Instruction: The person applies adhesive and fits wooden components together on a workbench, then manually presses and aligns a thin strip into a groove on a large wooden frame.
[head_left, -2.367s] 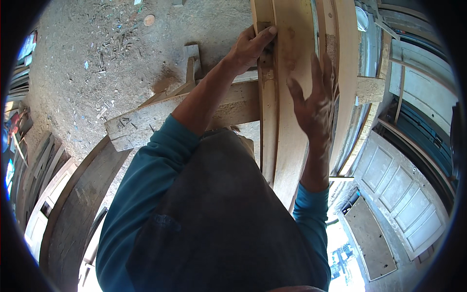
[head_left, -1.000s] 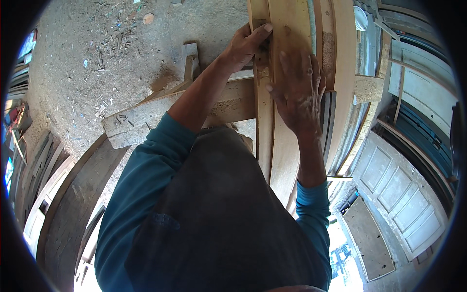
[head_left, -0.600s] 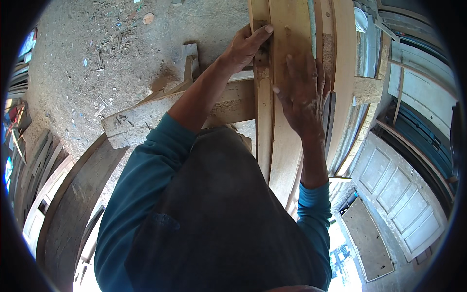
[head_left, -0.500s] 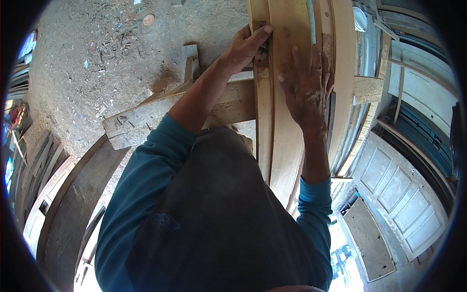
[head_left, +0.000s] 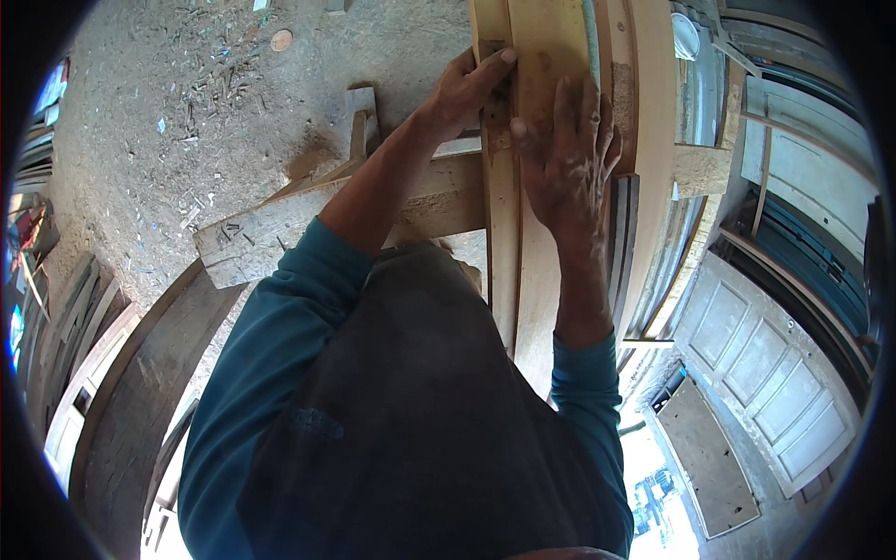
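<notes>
A long pale wooden board runs away from me, with a narrower wooden strip along its left edge. My left hand grips that strip near a dark notch, its thumb on top and its other fingers hidden beneath or behind the wood. On the board's face lies my right hand, palm down with fingers stretched forward and a little apart. Pale dust covers its back. To its right, further lengths of timber lie side by side, and a thin greenish edge shows beyond the fingertips.
A rough support beam with loose nails on it crosses under the boards. Wood scraps litter the concrete floor at left. A curved dark plank stands nearby. On the right are a white panelled door and a white bucket.
My right hand has slid left and slightly farther away over the board, uncovering a dark strip at its right. My left hand keeps its grip. The whole view has shifted slightly.
</notes>
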The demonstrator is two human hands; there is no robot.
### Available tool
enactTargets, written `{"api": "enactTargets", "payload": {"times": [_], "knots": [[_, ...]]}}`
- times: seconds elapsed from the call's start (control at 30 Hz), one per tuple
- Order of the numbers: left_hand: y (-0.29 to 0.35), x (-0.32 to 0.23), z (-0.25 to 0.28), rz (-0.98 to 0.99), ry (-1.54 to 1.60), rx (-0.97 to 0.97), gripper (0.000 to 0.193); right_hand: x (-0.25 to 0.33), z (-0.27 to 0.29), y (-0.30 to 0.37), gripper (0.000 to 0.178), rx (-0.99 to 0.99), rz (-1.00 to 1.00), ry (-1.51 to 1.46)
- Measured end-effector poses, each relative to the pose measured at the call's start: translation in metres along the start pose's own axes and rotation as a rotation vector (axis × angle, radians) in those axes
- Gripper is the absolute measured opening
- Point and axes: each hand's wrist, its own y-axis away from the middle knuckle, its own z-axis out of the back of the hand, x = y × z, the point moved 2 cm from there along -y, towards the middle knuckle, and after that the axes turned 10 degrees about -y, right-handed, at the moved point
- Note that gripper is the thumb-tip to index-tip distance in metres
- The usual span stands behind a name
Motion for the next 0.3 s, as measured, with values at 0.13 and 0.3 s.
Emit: {"api": "enactTargets", "payload": {"times": [0.13,0.3], "knots": [[-0.001,0.003,0.001,-0.045,-0.019,-0.027,0.065,0.004,0.015,0.010,0.077,0.026,0.039,0.016],[0.001,0.004,0.000,0.003,-0.075,-0.049,0.068,-0.003,0.008,0.029,0.072,0.084,0.063,0.035]]}}
